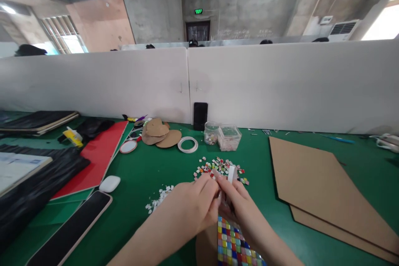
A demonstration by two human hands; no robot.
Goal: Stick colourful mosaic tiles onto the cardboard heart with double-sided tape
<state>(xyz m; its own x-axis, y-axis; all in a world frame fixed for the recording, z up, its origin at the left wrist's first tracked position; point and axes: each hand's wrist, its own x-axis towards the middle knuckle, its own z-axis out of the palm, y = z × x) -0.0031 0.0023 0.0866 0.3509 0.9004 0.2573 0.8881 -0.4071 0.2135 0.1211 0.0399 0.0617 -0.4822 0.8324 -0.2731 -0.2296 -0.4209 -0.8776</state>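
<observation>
My left hand (pixel 201 201) and my right hand (pixel 235 197) meet over the table, fingertips pinched close together. Out of the top of my right hand's grip sticks a short white strip (pixel 231 173). What my left fingers pinch is hidden between the hands. Just below them lies a sheet of colourful mosaic tiles (pixel 230 243), beside a brown cardboard piece (pixel 206 247). Loose coloured tiles (pixel 218 165) are scattered behind my hands. A small pile of white bits (pixel 160 198) sits to the left, partly covered by my left arm.
Behind the tiles stand a clear square box (pixel 230 138) and a round clear container (pixel 211 133). Cardboard discs (pixel 168 138) and a white ring (pixel 188 144) are further left. Large cardboard sheets (pixel 318 178) lie right. A phone (pixel 73 226) and white case (pixel 109 183) lie left.
</observation>
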